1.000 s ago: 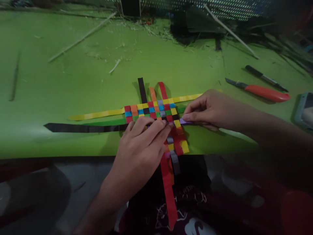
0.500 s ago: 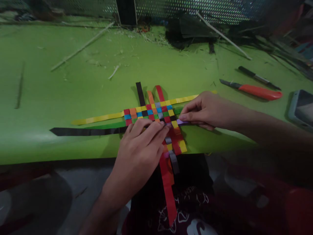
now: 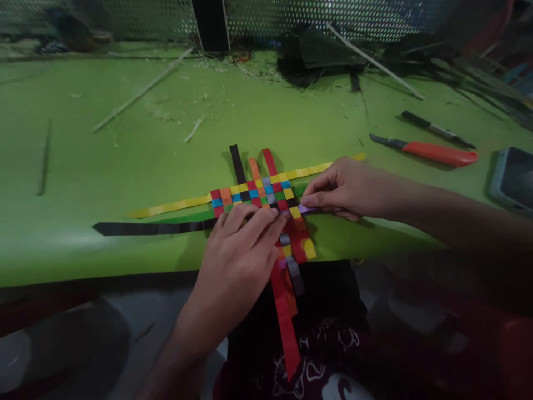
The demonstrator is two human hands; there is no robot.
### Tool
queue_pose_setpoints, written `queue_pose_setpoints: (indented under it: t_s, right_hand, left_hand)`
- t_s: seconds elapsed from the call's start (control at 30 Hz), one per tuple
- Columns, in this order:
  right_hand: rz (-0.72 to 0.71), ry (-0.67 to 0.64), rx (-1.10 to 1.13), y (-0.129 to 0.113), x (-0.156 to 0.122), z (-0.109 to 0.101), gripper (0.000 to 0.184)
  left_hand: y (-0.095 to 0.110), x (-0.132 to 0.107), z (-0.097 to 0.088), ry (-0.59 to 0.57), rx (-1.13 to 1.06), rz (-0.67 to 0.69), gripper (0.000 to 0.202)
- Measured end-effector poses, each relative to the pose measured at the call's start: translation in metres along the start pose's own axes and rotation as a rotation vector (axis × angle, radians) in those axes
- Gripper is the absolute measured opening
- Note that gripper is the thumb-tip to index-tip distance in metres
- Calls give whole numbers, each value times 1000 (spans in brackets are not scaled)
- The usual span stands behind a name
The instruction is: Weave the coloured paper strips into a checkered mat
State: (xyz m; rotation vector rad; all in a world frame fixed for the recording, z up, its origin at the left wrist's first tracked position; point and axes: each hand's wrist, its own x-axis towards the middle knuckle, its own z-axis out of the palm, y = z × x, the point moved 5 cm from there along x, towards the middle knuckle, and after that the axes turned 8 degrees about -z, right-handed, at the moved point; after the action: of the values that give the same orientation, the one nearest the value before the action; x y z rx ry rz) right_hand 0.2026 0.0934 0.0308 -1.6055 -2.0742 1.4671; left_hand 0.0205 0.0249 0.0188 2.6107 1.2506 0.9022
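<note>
A mat of woven coloured strips (image 3: 260, 194) lies near the front edge of the green table (image 3: 125, 150). Yellow, green and black strips (image 3: 154, 228) stick out to the left, and a long red strip (image 3: 287, 328) hangs over the edge. My left hand (image 3: 237, 255) lies on the weave with its fingers stretched flat, pressing it down. My right hand (image 3: 345, 189) is pinched on the end of a purple strip (image 3: 307, 209) at the mat's right side.
An orange-handled utility knife (image 3: 428, 153) and a black pen (image 3: 435, 129) lie at the right, beside a phone (image 3: 514, 180) at the right edge. Thin sticks (image 3: 141, 91) and shavings are scattered at the back, before a perforated metal screen (image 3: 333, 16).
Both hands keep their places on the weave. The view has tilted down a little, so everything sits slightly lower and further left in the picture.
</note>
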Motion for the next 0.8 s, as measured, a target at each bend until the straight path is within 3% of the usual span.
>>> queue_pose_setpoints:
  t_s: [0.2, 0.5, 0.7, 0.8]
  right_hand:
    - [-88, 67, -179, -10, 1, -1, 20]
    - [-147, 119, -215, -17, -1, 9, 27]
    - [-124, 110, -151, -18, -10, 12, 6]
    - [-159, 113, -211, -20, -9, 12, 6]
  left_hand:
    - [-1, 0, 1, -3, 22, 18, 31]
    - [-1, 0, 1, 7, -21, 12, 26]
    - [-1, 0, 0, 8, -51, -21, 23]
    - [-2, -1, -1, 30, -82, -28, 23]
